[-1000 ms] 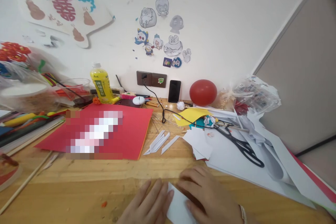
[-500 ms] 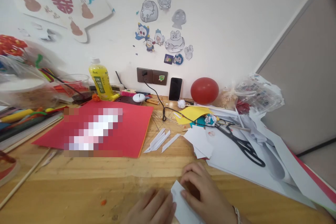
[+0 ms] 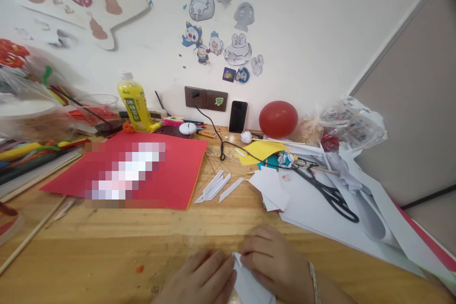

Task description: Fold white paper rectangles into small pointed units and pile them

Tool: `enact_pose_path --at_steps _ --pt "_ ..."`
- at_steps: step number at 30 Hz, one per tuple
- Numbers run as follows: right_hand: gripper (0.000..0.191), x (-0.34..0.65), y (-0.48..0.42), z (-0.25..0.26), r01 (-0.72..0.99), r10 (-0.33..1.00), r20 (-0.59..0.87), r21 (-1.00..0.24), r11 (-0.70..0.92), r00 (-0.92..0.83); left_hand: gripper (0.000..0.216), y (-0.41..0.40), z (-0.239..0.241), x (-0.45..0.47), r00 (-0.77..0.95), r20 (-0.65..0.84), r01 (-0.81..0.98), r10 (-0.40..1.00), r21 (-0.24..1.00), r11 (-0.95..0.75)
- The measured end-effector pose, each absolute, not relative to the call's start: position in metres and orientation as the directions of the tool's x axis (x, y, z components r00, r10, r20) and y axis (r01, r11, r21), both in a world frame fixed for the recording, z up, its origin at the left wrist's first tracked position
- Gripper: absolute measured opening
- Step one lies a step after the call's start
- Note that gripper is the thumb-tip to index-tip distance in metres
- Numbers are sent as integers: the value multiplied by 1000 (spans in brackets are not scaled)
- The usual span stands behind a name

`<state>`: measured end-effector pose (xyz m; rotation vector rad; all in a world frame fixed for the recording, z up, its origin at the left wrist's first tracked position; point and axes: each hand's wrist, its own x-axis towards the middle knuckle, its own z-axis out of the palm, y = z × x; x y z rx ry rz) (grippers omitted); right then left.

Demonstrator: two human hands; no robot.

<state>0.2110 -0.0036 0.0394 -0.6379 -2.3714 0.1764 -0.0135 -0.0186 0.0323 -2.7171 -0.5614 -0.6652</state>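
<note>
A small white sheet of paper point(image 3: 251, 286) lies on the wooden table at the bottom edge of the view, its far corner folded to a point. My left hand point(image 3: 204, 278) presses its closed fingers along the paper's left edge. On the other side, my right hand point(image 3: 276, 266) has its fingers bent down over the right edge near the tip. The near part of the paper runs out of view. Beyond the hands lie several narrow folded paper strips point(image 3: 214, 186) and a small stack of white paper pieces point(image 3: 270, 187).
Red card point(image 3: 171, 171) lies at left, partly blurred out. Black-handled scissors point(image 3: 331, 194) rest on white sheets at right. Along the wall stand a yellow drink bottle point(image 3: 134, 104), a phone point(image 3: 238, 116) and a red balloon point(image 3: 278, 118). A thin stick point(image 3: 32, 235) lies at far left.
My right hand's fingers have come down and closed over the paper's far tip, where a fold now shows. My left hand stays at the left edge. The view has tipped slightly downward.
</note>
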Motion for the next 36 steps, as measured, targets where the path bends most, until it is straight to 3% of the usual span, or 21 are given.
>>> enact_pose_path --at_steps 8,23,30,36 --pt "26 212 -3 41 361 392 609 -179 915 -690 19 -21 25 -14 775 523 477 354 -117 -871" --pt "25 211 -16 52 426 402 526 -81 901 -750 23 -20 21 -12 789 527 474 315 -197 -858" --pt "21 211 -12 50 437 507 534 -263 860 -677 23 -22 26 -12 811 478 473 337 -197 -859" --pt "18 211 -12 51 452 541 513 -298 841 -667 24 -21 29 -10 782 538 471 316 -177 -864"
